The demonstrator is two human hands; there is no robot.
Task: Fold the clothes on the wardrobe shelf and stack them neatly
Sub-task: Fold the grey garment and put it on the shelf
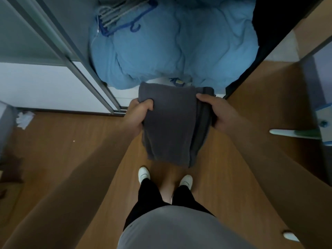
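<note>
A dark grey folded garment (172,123) hangs in the air between my two hands, in front of the open wardrobe. My left hand (139,114) grips its left edge, with the thumb over the top of the cloth. My right hand (218,112) grips the right edge, where a darker band runs down the fabric. The lower part of the garment droops toward the floor above my feet.
A big light blue quilt (176,51) fills the wardrobe bottom, with blue and grey hangers (122,13) lying on it. A sliding door frame (86,72) stands to the left. Wooden floor (71,150) is underfoot; a white crumpled thing (24,119) lies at the left wall.
</note>
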